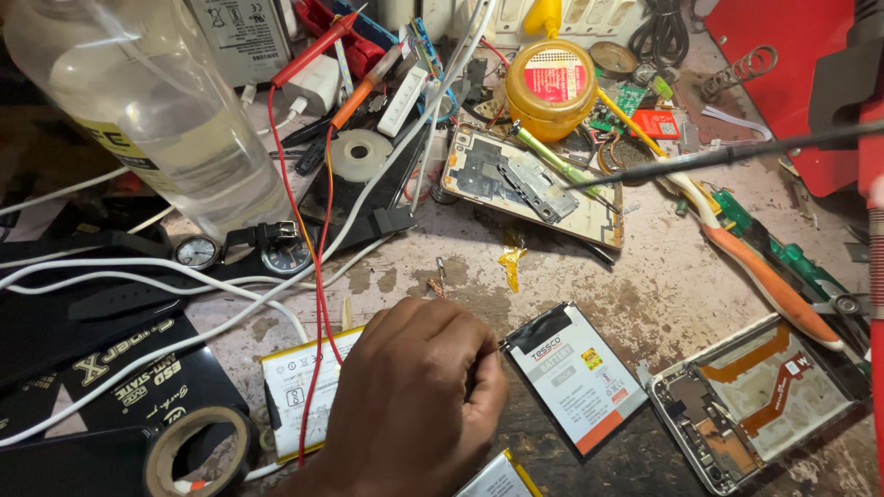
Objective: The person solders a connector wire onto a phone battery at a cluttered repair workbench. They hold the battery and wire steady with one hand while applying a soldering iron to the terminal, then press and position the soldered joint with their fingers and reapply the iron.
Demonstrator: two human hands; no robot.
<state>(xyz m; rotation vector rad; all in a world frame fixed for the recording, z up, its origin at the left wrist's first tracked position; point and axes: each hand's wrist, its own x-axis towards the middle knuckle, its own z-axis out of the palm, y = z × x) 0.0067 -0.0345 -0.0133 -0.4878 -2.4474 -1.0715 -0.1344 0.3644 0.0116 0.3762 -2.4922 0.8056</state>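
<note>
A: What does the head camera show?

B: A cluttered, stained workbench (645,276). One hand (414,396), seen from the back, reaches in from the bottom edge with its fingers curled under. Which hand it is, I cannot tell. Its fingertips are hidden, so I cannot tell how tightly it is closed or whether it pinches anything.

A: What is it nearest to?

B: Its knuckles meet the corner of a flat white phone battery with a black and orange edge (578,377), lying on the bench just to the right of it. A second flat white battery with a yellow rim (299,391) lies just to the left, partly under the hand, with red wires (318,276) crossing it.

A: And around that?

B: An opened phone body with orange ribbon cable (755,400) sits at lower right. A gold-framed phone shell (529,184) lies further back, near a round yellow jar (551,87). A clear plastic bottle (157,110) stands at upper left, and a roll of black tape (198,451) at lower left.
</note>
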